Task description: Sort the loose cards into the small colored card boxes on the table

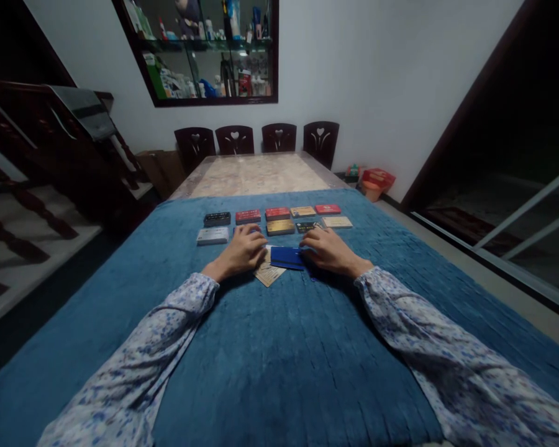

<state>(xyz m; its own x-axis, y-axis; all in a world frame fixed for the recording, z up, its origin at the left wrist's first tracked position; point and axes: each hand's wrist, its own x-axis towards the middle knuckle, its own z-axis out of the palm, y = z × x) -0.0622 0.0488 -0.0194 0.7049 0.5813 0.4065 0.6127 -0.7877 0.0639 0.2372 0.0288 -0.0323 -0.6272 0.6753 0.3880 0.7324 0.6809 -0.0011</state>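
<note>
My right hand (328, 249) has its fingers closed at the right end of a blue card (287, 257). To the left, my left hand (243, 250) is curled, with its fingertips at the upper left edge of a beige card (269, 275). The blue card overlaps the beige one. Another dark blue edge shows below my right hand, mostly hidden. Past my hands lie card stacks in two rows, among them a silver stack (213, 235), a gold stack (280, 227) and a black-and-gold stack (306, 227) partly behind my right hand.
The back row holds a black stack (217, 218), red stacks (248, 216) and a yellowish stack (302, 212). A cream card stack (336, 221) lies at the right. A blue cloth (279, 360) covers the near table. Several dark chairs (279, 137) stand at the far end.
</note>
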